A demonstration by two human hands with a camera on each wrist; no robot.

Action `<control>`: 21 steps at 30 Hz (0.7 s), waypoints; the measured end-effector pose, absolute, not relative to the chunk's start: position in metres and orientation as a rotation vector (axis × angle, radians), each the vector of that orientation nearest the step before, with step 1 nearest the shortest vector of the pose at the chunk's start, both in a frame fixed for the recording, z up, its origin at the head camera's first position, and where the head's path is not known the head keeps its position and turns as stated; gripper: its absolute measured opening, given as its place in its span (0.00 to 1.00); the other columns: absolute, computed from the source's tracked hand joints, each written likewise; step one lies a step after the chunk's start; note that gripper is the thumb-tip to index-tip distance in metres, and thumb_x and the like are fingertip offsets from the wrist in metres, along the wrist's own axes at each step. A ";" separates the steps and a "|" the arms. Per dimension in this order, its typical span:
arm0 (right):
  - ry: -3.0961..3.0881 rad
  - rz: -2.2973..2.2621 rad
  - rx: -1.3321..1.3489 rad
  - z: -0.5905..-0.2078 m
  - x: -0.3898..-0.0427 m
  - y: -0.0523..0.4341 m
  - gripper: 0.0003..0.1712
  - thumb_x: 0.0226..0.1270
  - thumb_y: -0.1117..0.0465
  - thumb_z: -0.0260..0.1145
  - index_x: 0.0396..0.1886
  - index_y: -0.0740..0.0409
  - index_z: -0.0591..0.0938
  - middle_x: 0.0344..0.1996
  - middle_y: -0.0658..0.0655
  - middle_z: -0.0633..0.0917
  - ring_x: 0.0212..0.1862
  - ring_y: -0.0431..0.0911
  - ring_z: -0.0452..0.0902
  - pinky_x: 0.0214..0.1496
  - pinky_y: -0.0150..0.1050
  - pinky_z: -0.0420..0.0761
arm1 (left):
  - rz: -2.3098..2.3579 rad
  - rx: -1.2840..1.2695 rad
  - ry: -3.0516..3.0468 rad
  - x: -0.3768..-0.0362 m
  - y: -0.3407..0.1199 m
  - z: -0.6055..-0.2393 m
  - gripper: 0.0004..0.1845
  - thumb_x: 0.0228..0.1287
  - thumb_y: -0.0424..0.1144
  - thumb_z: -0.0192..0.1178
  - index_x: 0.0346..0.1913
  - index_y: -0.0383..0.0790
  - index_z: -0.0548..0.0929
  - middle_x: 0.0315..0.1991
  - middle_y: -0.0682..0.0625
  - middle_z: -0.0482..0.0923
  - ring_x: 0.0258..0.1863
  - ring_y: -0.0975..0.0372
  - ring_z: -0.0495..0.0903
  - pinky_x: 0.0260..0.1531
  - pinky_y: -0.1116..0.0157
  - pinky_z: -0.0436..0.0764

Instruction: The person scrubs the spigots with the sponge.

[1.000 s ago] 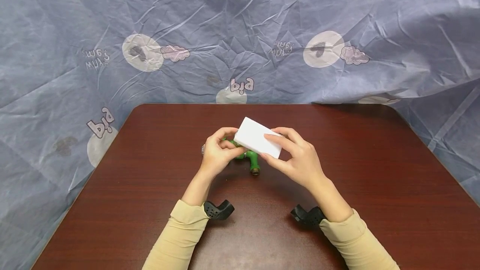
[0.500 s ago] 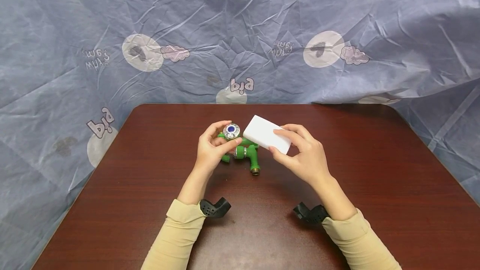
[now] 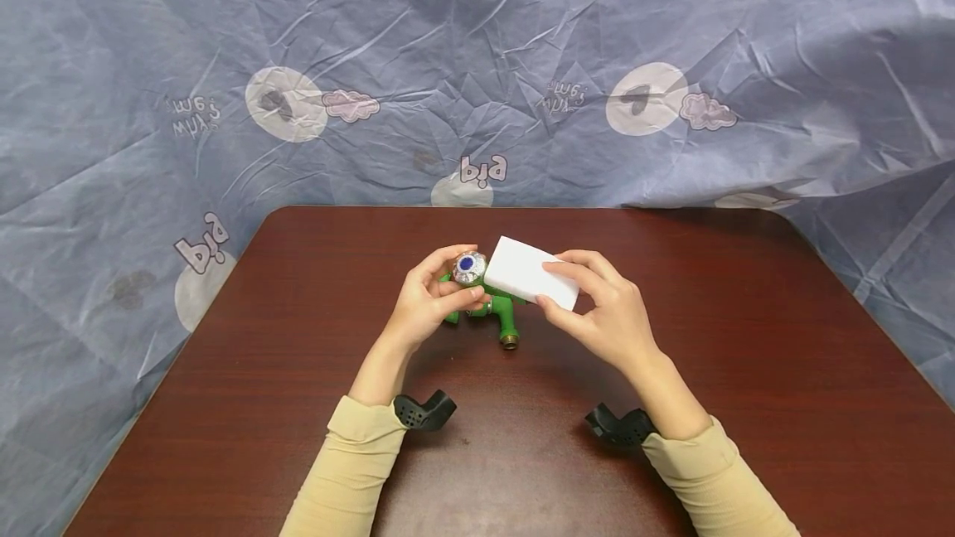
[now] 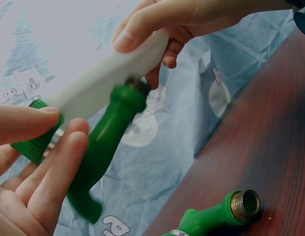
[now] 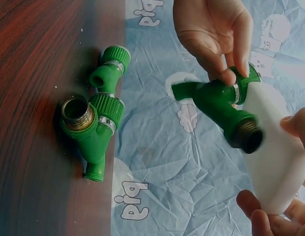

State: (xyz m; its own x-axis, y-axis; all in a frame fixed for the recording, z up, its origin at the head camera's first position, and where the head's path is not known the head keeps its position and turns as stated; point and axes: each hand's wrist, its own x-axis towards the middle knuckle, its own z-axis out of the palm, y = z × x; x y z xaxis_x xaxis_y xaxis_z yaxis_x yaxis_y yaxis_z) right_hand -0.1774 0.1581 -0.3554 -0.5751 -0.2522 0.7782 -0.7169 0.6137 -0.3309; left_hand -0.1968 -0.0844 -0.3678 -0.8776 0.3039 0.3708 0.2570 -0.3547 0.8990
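Head view: left hand grips a green tap lifted off the table, fingers curled round it; right hand pinches a white sponge block against the tap's spout. Two more green fittings lie on the dark red-brown wooden table beneath. Behind hangs a crumpled blue-grey cloth printed with clouds and the upside-down word "big".

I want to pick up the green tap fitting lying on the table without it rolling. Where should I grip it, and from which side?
Judging by its pose, grip the green tap fitting across its thick ribbed middle, coming straight down from above. It lies flat on the table, its brass-threaded mouth and side branches sticking outward, so the middle looks like the broadest, steadiest part to pinch.
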 end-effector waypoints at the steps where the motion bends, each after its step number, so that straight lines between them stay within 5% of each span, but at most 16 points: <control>1: -2.130 0.844 0.760 -0.355 -0.177 0.158 0.20 0.44 0.59 0.73 0.42 0.53 0.85 0.43 0.53 0.81 0.38 0.46 0.79 0.31 0.35 0.74 | 2.436 0.774 1.774 -0.197 -0.084 -0.368 0.29 0.52 0.15 0.59 0.59 0.27 0.68 0.47 0.41 0.75 0.29 0.57 0.84 0.33 0.56 0.83; 11: -2.145 0.842 0.761 -0.356 -0.177 0.158 0.20 0.44 0.58 0.74 0.42 0.53 0.85 0.43 0.52 0.81 0.38 0.45 0.79 0.32 0.31 0.73 | 2.417 0.669 2.006 -0.197 -0.086 -0.369 0.25 0.45 0.20 0.69 0.48 0.31 0.73 0.38 0.49 0.83 0.19 0.63 0.78 0.16 0.69 0.76; 21: -2.159 0.826 0.737 -0.356 -0.176 0.159 0.20 0.44 0.57 0.74 0.42 0.53 0.85 0.43 0.52 0.81 0.34 0.43 0.78 0.29 0.35 0.76 | 2.400 0.818 1.886 -0.196 -0.084 -0.369 0.31 0.49 0.15 0.61 0.59 0.28 0.67 0.45 0.43 0.75 0.22 0.59 0.81 0.23 0.63 0.83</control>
